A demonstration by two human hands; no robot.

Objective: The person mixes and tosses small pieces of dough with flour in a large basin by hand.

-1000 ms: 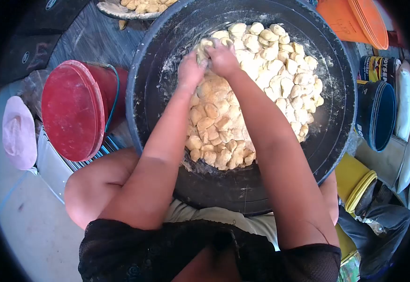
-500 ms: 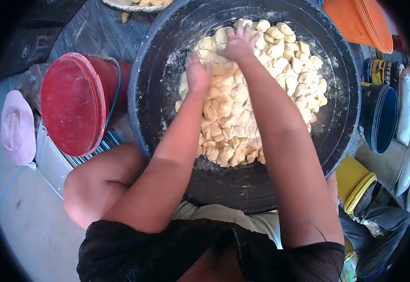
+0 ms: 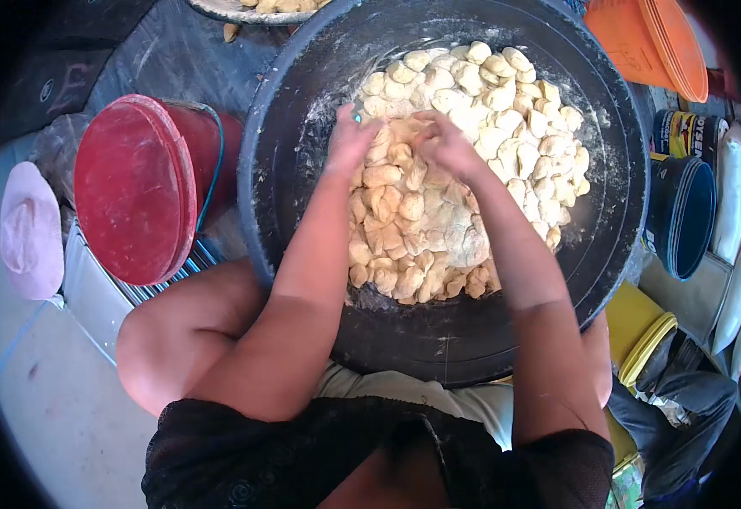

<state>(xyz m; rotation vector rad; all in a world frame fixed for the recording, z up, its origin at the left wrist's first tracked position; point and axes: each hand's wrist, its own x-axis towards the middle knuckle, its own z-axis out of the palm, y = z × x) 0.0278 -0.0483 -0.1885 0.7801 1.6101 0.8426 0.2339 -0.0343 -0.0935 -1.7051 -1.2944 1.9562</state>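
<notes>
A big black basin point(image 3: 303, 76), dusted with flour, holds a heap of pale dough pieces point(image 3: 506, 110). My left hand point(image 3: 350, 140) rests on the left side of the heap, fingers curled onto the pieces. My right hand point(image 3: 445, 142) lies just right of it on the middle of the heap, fingers bent over the dough. Both hands touch the dough; I cannot tell whether either one grips a piece.
A red bucket with a red lid point(image 3: 133, 191) stands left of the basin. A pink cap point(image 3: 27, 233) lies further left. Orange lids point(image 3: 651, 38), a blue bucket point(image 3: 684, 216) and a yellow container point(image 3: 642, 327) crowd the right side. A plate of dough point(image 3: 252, 8) sits behind.
My right hand has pulled back from the far edge of the heap to its middle. The left hand stayed at the left side. The pieces in the middle have been shifted.
</notes>
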